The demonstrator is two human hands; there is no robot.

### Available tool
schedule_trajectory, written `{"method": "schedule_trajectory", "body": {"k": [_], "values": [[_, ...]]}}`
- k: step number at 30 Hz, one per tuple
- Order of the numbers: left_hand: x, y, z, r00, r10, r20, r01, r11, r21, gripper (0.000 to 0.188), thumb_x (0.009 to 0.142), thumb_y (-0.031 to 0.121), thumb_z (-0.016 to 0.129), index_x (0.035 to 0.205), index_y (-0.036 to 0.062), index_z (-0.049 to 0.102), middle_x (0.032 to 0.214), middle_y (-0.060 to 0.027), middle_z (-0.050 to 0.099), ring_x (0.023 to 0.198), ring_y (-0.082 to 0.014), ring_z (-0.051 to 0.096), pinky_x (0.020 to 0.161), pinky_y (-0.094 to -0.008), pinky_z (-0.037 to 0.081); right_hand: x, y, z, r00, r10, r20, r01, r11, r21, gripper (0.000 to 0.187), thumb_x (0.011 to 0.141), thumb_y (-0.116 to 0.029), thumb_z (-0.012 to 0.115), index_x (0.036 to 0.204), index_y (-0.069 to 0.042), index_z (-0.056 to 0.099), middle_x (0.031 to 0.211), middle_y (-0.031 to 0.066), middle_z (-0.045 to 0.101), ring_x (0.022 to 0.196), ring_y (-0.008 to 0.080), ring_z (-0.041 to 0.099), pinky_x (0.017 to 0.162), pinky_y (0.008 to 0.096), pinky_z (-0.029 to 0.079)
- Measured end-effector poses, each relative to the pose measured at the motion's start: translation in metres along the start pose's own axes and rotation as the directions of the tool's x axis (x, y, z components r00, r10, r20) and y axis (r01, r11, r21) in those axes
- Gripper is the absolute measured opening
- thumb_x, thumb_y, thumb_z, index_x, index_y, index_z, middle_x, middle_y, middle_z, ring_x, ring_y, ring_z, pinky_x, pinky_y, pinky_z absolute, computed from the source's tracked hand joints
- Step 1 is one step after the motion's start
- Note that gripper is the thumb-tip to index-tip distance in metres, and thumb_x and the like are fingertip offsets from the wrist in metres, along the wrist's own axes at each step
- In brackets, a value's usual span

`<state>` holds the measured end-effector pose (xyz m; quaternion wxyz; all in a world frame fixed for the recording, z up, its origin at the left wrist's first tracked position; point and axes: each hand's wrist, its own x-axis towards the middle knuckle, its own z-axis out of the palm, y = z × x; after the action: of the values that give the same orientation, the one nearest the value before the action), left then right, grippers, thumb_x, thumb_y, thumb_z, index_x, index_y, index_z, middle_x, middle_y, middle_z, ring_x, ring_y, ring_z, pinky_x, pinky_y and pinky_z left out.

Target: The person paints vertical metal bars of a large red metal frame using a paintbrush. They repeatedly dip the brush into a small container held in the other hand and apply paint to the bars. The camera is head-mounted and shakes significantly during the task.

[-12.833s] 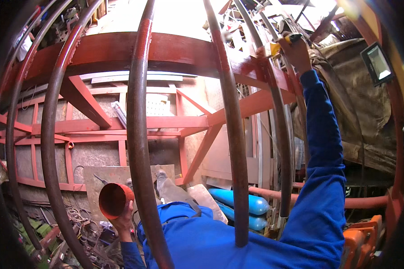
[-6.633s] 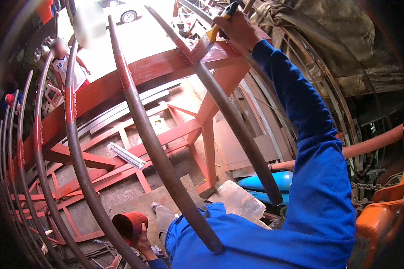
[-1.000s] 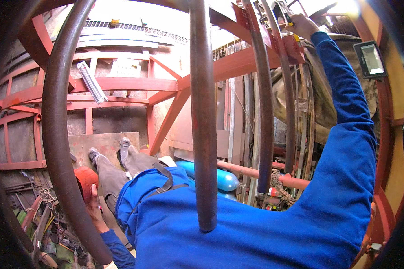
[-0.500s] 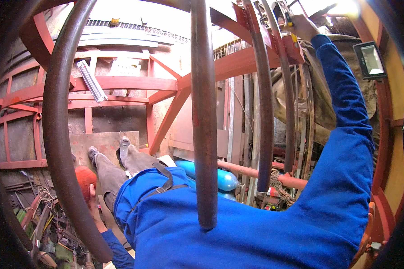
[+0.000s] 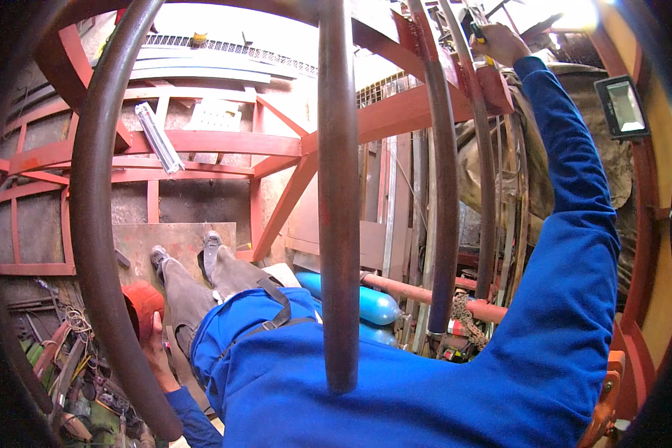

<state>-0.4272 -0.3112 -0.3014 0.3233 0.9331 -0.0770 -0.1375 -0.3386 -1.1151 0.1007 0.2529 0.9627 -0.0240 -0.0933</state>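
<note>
Low on the left, my left hand (image 5: 157,355) is closed on a red rounded container (image 5: 146,300), its fingers against the side. A dark opening shows at its edge, partly behind a thick brown curved pipe (image 5: 97,187). My right arm reaches far out to the upper right. There my right hand (image 5: 504,45) is closed around a small tool with a yellow and black handle (image 5: 479,36); its working end cannot be made out. Beside this hand are a glossy red-coated pipe (image 5: 459,45) and a red steel beam (image 5: 425,108).
More brown pipes (image 5: 339,194) hang in front of me. A red steel frame (image 5: 201,140) carries a light fixture (image 5: 159,138). Blue gas cylinders (image 5: 373,302) lie below, beside a chain (image 5: 464,317). Scrap (image 5: 75,373) clutters the lower left; a floodlight (image 5: 623,108) is at right.
The view has shifted slightly. The red container in my left hand has turned, and its dark opening now shows. My right hand stays by the beam with the tool, its wrist slightly changed.
</note>
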Motion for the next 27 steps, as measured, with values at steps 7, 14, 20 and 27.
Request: {"method": "schedule_trajectory", "body": {"k": [7,14,20,27], "values": [[-0.012,-0.067,0.004,0.889,0.411,0.201,-0.451,0.713,0.536,0.08,0.075,0.006,0.068,0.141,0.0354,0.034,0.099,-0.0074,0.063,0.065,-0.0201,0.058,0.047,-0.0337,0.041,0.032,-0.01,-0.017,0.983,0.117,0.145,-0.092,0.982,-0.166,0.036,0.084,-0.038,0.059,0.102,-0.008,0.068,0.092,0.0159,0.067,0.087,0.0326,0.064,0.08,0.0418,0.05],[-0.01,-0.045,0.003,0.903,0.407,0.136,-0.42,0.771,0.479,0.074,0.075,0.001,0.065,0.138,0.0328,0.041,0.09,-0.0081,0.059,0.069,-0.0219,0.056,0.057,-0.0374,0.04,0.024,0.002,-0.008,0.997,0.018,0.081,-0.005,0.988,-0.156,0.036,0.084,-0.038,0.059,0.091,-0.002,0.063,0.086,0.0223,0.064,0.084,0.039,0.062,0.076,0.046,0.048],[-0.013,-0.047,0.003,0.95,0.239,0.2,-0.293,0.904,0.312,0.068,0.077,-0.004,0.059,0.135,0.0275,0.046,0.113,-0.009,0.059,0.088,-0.0219,0.059,0.073,-0.0355,0.045,0.021,0.0,0.009,0.987,0.155,-0.037,-0.154,0.987,0.038,0.033,0.082,-0.032,0.065,0.085,0.0,0.062,0.077,0.0185,0.065,0.072,0.0314,0.064,0.068,0.0397,0.05],[0.0,-0.027,0.003,0.993,0.094,0.075,-0.104,0.984,0.145,0.064,0.078,0.001,0.058,0.135,0.0252,0.045,0.115,-0.0101,0.058,0.092,-0.0237,0.058,0.076,-0.0367,0.045,-0.005,0.012,0.031,0.937,0.338,-0.092,-0.283,0.885,0.369,0.032,0.081,-0.031,0.067,0.086,0.0,0.063,0.074,0.0146,0.063,0.068,0.0254,0.062,0.066,0.0379,0.049]]}}
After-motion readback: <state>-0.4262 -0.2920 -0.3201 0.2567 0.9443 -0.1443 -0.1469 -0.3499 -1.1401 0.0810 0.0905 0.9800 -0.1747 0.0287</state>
